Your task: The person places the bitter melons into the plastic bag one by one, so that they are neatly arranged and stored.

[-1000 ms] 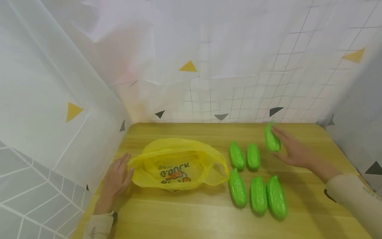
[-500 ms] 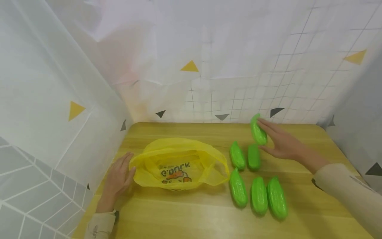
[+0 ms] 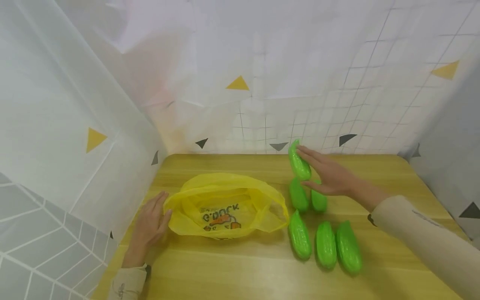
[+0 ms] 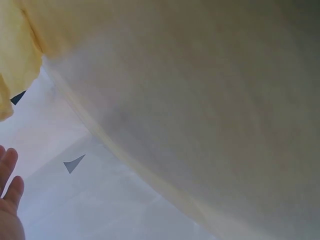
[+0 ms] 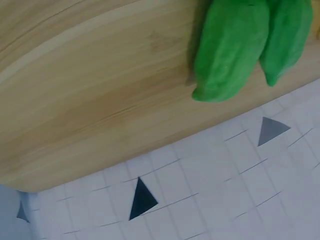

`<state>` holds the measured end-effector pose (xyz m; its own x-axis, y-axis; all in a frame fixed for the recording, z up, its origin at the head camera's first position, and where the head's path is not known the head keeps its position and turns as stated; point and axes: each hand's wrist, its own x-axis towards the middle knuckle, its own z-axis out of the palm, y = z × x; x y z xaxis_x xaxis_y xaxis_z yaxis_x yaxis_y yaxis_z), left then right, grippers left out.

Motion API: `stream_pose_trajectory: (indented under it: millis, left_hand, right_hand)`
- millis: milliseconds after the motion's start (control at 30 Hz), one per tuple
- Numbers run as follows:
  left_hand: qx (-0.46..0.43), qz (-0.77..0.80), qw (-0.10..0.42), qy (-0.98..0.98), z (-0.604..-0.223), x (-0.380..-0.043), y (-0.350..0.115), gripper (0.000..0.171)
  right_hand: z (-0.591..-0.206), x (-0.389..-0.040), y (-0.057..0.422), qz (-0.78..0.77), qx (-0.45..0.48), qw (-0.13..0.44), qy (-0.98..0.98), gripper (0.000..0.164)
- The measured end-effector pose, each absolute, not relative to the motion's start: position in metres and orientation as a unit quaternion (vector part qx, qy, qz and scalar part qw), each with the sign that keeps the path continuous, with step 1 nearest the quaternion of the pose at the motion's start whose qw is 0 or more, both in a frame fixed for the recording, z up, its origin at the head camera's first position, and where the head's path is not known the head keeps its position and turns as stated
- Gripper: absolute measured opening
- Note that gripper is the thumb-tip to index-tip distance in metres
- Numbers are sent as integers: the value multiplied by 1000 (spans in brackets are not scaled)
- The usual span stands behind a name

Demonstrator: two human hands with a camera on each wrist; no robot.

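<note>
In the head view my right hand (image 3: 330, 173) holds a glossy green bitter melon (image 3: 299, 161) between fingers and thumb, raised above the back row of melons. Beneath it, a back-left bitter melon (image 3: 298, 195) and its neighbour (image 3: 318, 196) are partly covered by the hand and the held melon. A yellow plastic bag (image 3: 225, 183) with a printed duck picture stands with its mouth gaping. My left hand (image 3: 149, 221) lies at the bag's left edge, fingers fairly straight. In the left wrist view, fingers (image 4: 11, 187) show apart from the bag (image 4: 17, 55).
Three more bitter melons lie in a front row: left (image 3: 300, 236), middle (image 3: 325, 246) and right (image 3: 348, 248). All rest on a wooden table (image 3: 240, 271). A patterned sheet wall (image 3: 240, 125) stands behind the table, with side walls left and right.
My right hand has moved left with the held bitter melon, from the table's back right to above the back-left melon. The left hand and the bag have barely moved.
</note>
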<state>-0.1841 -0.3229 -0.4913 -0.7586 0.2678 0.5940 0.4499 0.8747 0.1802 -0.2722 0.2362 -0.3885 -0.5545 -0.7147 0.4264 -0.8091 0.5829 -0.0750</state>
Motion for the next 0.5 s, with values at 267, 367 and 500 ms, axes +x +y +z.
stream_pose_trajectory:
  millis: [267,367,500]
  left_hand:
    - [-191,-163,290,-924,-491,-184,-320,52]
    - [-195,-164,292,-922,-492,-185,-320,52]
    - [-199,-165,295,-920,-494,-186,-320,52]
  right_hand:
    - [-386,-271,207,150,454,134,-868,91]
    - [-385,-269,198,153,459,123,-866,90]
    - [-384,-265,186,154,469,111,-863,90]
